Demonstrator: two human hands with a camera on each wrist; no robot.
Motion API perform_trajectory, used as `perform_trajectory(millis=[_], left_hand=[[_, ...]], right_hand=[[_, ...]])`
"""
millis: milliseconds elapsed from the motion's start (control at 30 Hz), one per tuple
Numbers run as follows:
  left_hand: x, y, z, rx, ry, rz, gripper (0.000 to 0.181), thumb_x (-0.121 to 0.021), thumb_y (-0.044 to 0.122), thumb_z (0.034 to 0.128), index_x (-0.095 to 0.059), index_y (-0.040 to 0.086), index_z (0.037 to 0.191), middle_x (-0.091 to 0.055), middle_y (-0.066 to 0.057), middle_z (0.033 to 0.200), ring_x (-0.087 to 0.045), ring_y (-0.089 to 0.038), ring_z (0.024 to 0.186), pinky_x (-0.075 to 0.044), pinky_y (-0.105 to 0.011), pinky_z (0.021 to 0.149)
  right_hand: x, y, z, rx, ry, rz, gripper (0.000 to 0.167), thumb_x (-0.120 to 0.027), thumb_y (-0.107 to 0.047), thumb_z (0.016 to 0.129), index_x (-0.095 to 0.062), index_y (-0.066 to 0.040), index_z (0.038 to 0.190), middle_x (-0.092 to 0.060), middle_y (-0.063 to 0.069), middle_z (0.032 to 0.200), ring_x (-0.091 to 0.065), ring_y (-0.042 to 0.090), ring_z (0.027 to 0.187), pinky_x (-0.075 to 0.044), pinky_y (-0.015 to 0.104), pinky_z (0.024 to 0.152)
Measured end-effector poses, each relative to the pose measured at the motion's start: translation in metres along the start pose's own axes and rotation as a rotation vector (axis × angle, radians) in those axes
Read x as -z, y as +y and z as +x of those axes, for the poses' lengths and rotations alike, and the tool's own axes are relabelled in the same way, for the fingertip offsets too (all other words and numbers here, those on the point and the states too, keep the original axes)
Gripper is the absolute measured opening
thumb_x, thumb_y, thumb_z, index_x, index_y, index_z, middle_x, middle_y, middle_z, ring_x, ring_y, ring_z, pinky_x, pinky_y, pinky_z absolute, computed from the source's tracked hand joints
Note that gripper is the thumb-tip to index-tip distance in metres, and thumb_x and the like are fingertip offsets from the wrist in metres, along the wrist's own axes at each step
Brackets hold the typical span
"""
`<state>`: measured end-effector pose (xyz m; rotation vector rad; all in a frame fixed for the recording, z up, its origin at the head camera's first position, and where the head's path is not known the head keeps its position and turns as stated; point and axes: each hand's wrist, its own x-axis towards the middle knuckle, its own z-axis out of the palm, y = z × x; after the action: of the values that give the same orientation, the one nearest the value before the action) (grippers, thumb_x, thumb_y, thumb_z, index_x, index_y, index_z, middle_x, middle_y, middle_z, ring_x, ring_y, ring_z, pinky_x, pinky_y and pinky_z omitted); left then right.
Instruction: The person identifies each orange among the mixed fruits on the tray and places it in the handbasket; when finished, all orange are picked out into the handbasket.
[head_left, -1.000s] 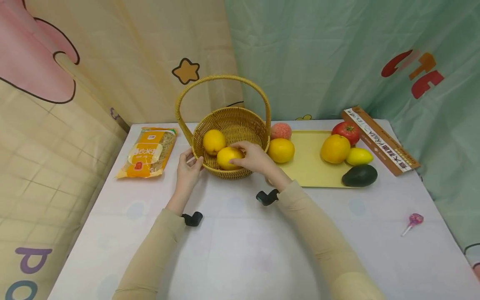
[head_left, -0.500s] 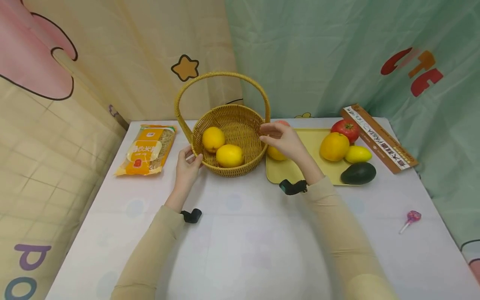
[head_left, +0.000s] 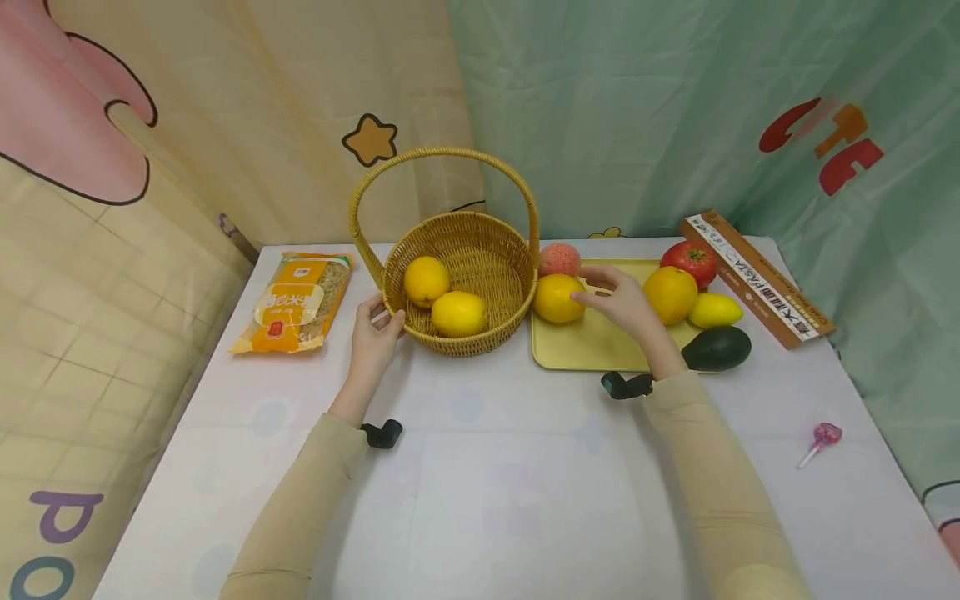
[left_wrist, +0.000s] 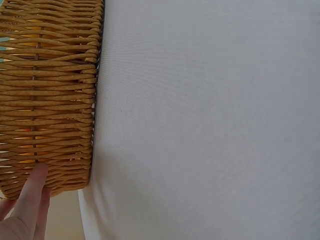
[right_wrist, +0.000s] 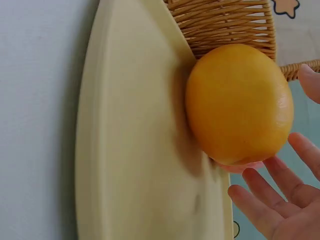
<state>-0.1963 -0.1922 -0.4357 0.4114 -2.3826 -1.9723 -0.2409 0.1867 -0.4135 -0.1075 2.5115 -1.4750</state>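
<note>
The wicker basket (head_left: 468,343) holds two yellow fruits (head_left: 459,314) at its left front. Against the outside of its left front wall rests my left hand (head_left: 372,342); in the left wrist view a straight finger (left_wrist: 31,195) lies on the weave. My right hand (head_left: 626,308) is over the pale yellow tray (head_left: 592,354), just right of a yellow-orange fruit (head_left: 558,298) at the tray's left end. The right wrist view shows that fruit (right_wrist: 240,105) beside spread fingers (right_wrist: 260,200), none curled round it. Behind it sits a pink fruit (head_left: 560,259).
On the tray's right are a red fruit (head_left: 690,263), an orange-yellow one (head_left: 670,295), a yellow one (head_left: 716,310) and a dark green one (head_left: 717,348). A long pasta box (head_left: 757,279) lies beyond, a lollipop (head_left: 827,433) front right, an orange food bag (head_left: 294,304) left.
My right hand has let go of the front yellow fruit in the basket and moved right, over the tray. My left hand has stayed at the basket.
</note>
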Motion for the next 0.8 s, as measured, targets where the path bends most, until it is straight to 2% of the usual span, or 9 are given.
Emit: perform_trajectory(millis=[133, 367, 567, 800], left_hand=[[0.000, 0.000, 0.000, 0.003, 0.002, -0.005, 0.057, -0.054, 0.012, 0.1010, -0.027, 0.006, 0.151, -0.037, -0.016, 0.150, -0.052, -0.029, 0.128, -0.055, -0.034, 0.100], [-0.001, 0.000, 0.000, 0.014, -0.001, 0.011, 0.058, -0.055, 0.014, 0.1008, -0.027, 0.007, 0.151, -0.038, -0.015, 0.150, -0.053, -0.027, 0.127, -0.057, -0.028, 0.096], [-0.001, 0.001, 0.000, 0.013, 0.004, 0.022, 0.058, -0.055, 0.015, 0.1009, -0.027, 0.008, 0.151, -0.038, -0.014, 0.151, -0.052, -0.026, 0.128, -0.056, -0.029, 0.097], [0.000, 0.000, 0.001, 0.003, 0.007, 0.014, 0.057, -0.055, 0.013, 0.1007, -0.028, 0.007, 0.150, -0.038, -0.015, 0.150, -0.052, -0.028, 0.128, -0.056, -0.031, 0.098]], right_hand=[[-0.006, 0.009, 0.006, 0.002, -0.042, 0.003, 0.071, -0.071, -0.031, 0.092, -0.038, -0.004, 0.149, -0.039, 0.017, 0.154, -0.037, 0.037, 0.142, -0.033, 0.052, 0.119], [-0.015, 0.017, 0.014, -0.047, -0.070, -0.035, 0.086, -0.074, -0.033, 0.089, -0.025, -0.005, 0.154, -0.031, 0.018, 0.158, -0.035, 0.039, 0.140, -0.034, 0.054, 0.118], [-0.022, 0.020, 0.017, -0.093, -0.046, -0.004, 0.091, -0.077, -0.035, 0.085, -0.023, -0.005, 0.151, -0.029, 0.017, 0.156, -0.036, 0.037, 0.138, -0.036, 0.052, 0.117], [-0.028, 0.022, 0.016, -0.091, -0.010, 0.009, 0.092, -0.080, -0.034, 0.083, -0.024, -0.005, 0.151, -0.031, 0.015, 0.156, -0.039, 0.036, 0.136, -0.040, 0.051, 0.113]])
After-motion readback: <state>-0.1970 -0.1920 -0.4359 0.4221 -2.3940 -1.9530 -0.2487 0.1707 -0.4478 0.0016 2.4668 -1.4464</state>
